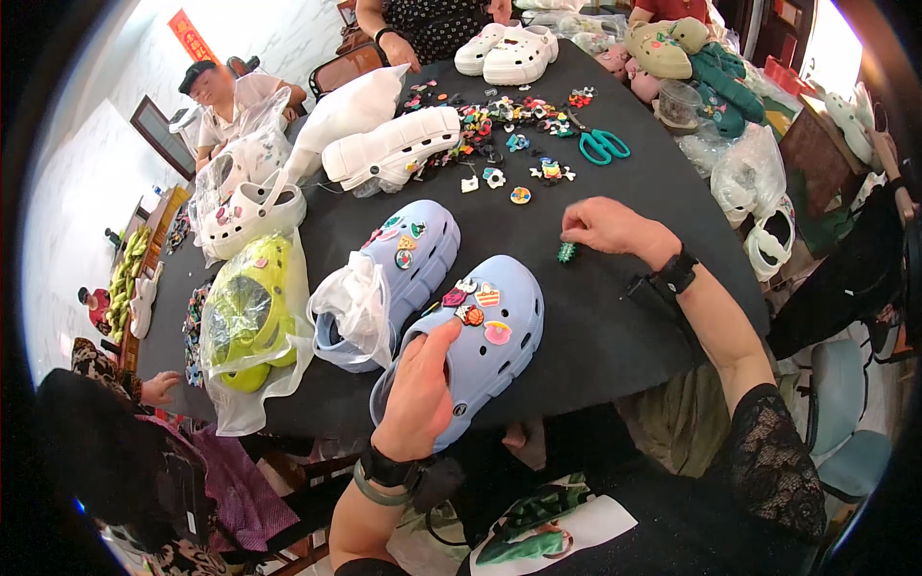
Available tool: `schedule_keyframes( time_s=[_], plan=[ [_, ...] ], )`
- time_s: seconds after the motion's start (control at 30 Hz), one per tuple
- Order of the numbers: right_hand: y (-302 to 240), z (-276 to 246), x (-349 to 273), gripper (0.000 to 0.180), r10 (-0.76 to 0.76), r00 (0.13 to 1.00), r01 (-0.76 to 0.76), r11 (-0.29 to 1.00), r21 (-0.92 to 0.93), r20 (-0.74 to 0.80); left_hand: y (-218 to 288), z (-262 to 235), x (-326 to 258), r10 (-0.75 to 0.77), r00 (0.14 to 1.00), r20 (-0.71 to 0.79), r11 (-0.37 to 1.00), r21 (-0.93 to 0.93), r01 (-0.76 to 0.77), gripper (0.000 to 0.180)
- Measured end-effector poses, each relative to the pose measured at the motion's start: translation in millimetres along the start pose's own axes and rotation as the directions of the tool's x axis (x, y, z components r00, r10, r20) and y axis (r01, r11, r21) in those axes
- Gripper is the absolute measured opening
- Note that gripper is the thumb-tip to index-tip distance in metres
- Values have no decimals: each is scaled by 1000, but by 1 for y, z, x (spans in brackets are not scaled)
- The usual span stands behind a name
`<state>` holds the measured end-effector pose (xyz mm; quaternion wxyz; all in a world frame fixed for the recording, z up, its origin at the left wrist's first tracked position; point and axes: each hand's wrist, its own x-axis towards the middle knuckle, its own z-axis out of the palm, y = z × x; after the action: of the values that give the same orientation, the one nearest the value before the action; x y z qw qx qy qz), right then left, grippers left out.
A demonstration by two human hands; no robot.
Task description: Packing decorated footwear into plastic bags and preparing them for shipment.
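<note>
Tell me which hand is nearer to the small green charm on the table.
Right. The right hand has its fingertips just above the green charm; the left hand is farther away, holding the blue clog.

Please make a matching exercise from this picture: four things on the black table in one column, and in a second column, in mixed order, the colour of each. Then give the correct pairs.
Things:
1. clog under the left hand
2. scissors
3. bagged clog at the left table edge
4. pair of clogs at the far edge

Colours:
A. white
B. yellow-green
C. light blue
D. teal handles

Pairs: 1-C, 2-D, 3-B, 4-A. The light blue clog lies under the left hand; the right hand touches a small green charm.
</note>
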<state>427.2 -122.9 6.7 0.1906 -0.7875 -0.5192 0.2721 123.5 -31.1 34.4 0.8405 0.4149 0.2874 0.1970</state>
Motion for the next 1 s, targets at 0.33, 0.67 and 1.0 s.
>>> schedule_keyframes(
  time_s=[0.33,0.67,1.0],
  plan=[
    [49,-5,63,19,-239,870,157,963,-218,-430,2,-3,1,-43,999,-13,999,8,44,29],
    [36,-14,27,14,-16,943,228,758,610,-332,8,9,-4,-34,998,48,999,-19,35,29],
    [-87,19,-39,20,-499,854,520,806,284,-147,9,11,-6,18,999,-48,996,88,-13,22]
  ],
)
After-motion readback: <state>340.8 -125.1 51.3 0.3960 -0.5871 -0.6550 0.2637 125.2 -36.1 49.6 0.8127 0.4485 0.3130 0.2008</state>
